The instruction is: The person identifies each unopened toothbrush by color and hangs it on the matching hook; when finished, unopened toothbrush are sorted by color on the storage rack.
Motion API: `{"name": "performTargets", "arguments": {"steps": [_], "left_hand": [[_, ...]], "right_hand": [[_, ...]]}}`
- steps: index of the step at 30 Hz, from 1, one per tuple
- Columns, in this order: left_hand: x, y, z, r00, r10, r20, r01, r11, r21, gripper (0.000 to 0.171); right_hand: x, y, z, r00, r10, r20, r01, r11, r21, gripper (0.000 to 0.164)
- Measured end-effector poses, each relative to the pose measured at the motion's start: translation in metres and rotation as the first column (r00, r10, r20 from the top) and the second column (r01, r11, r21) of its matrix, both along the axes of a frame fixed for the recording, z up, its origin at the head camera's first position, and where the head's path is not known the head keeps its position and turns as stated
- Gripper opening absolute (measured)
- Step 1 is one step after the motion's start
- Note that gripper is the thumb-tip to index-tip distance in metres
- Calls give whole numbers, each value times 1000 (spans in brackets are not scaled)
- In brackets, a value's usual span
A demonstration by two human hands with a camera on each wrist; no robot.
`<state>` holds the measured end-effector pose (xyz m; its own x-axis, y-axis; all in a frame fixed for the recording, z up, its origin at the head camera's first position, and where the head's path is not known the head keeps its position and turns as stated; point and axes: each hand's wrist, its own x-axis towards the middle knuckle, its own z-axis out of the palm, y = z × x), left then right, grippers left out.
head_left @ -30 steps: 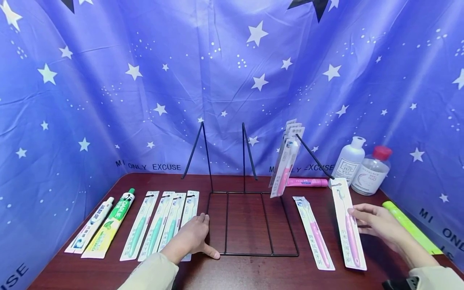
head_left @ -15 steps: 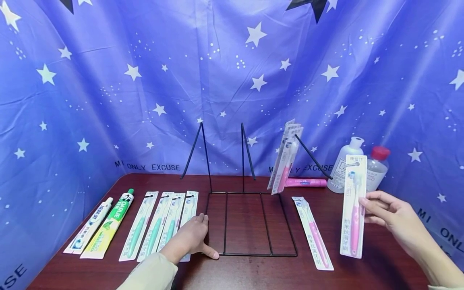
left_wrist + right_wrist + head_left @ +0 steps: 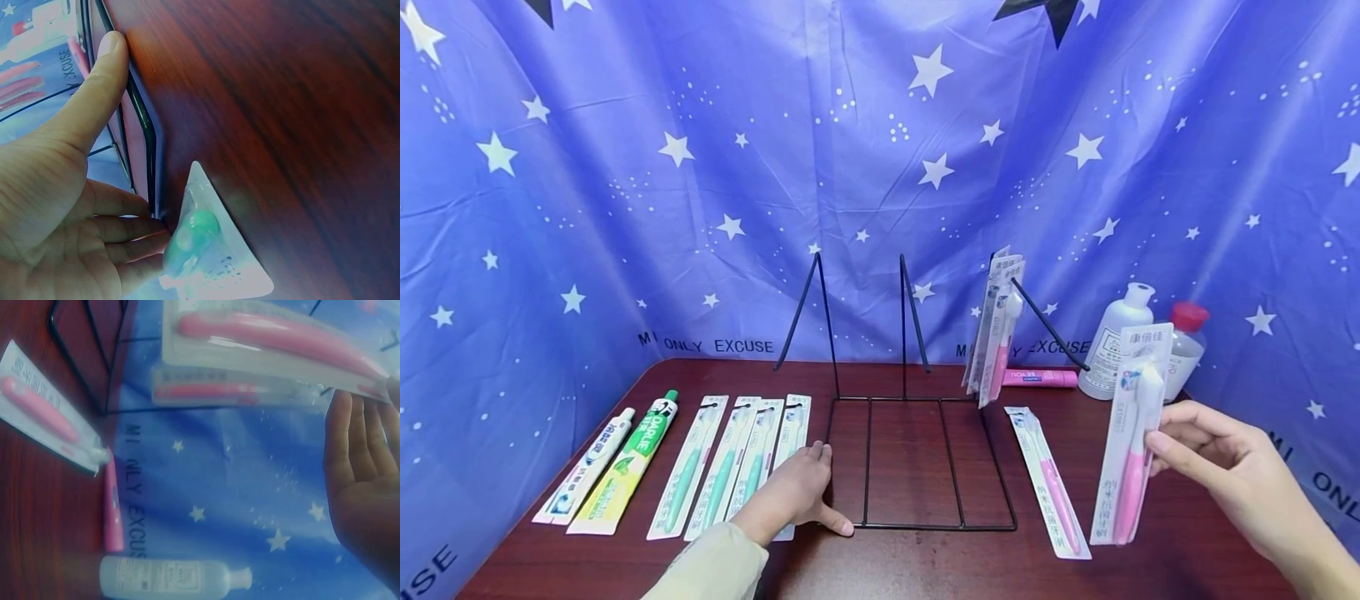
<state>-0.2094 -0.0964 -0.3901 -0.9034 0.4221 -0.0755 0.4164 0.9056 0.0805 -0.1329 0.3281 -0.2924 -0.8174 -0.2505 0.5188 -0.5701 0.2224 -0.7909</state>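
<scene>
My right hand pinches a pink toothbrush in its blister pack by one long edge, held raised at the right and slightly tilted. In the right wrist view this pink pack crosses the top of the picture. My left hand rests at the left front corner of a black wire rack, thumb stretched along the front wire in the left wrist view, fingers extended. Just beside those fingers lies a packaged green toothbrush. Several packaged pink toothbrushes hang on the rack's right hook.
Another packaged pink toothbrush lies right of the rack. Several green ones lie left, beside two toothpaste tubes. A pink tube, a white bottle and a red-capped bottle stand or lie behind. Two rack hooks hold nothing.
The right hand has lifted the pink toothbrush pack off the table and turned it somewhat. The hanging packs have swung slightly. The left hand stays in place.
</scene>
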Motion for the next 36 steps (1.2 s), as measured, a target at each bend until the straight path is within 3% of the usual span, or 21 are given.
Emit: {"name": "performTargets", "arguments": {"steps": [5, 11, 15, 20, 27, 36], "left_hand": [[0, 0, 0, 1000, 1, 9, -2, 1000, 4, 117], [0, 0, 0, 1000, 1, -2, -1, 1000, 11, 116], [1, -1, 0, 1000, 5, 6, -5, 1000, 11, 116], [1, -1, -1, 1000, 2, 11, -2, 1000, 19, 116], [1, -2, 0, 1000, 6, 9, -6, 1000, 24, 116], [1, -1, 0, 1000, 0, 7, 0, 1000, 8, 115]], "right_hand": [[10, -12, 3, 999, 1, -39, 1, 999, 53, 29], [12, -24, 3, 995, 42, -94, -35, 997, 74, 32], [9, -30, 3, 994, -15, -107, 31, 989, 145, 29], [6, -32, 3, 995, -72, -63, 83, 975, 206, 23], [-8, -39, 3, 1000, 2, 11, -3, 990, 139, 19], [-35, -51, 6, 992, -103, 70, 93, 986, 136, 13]]}}
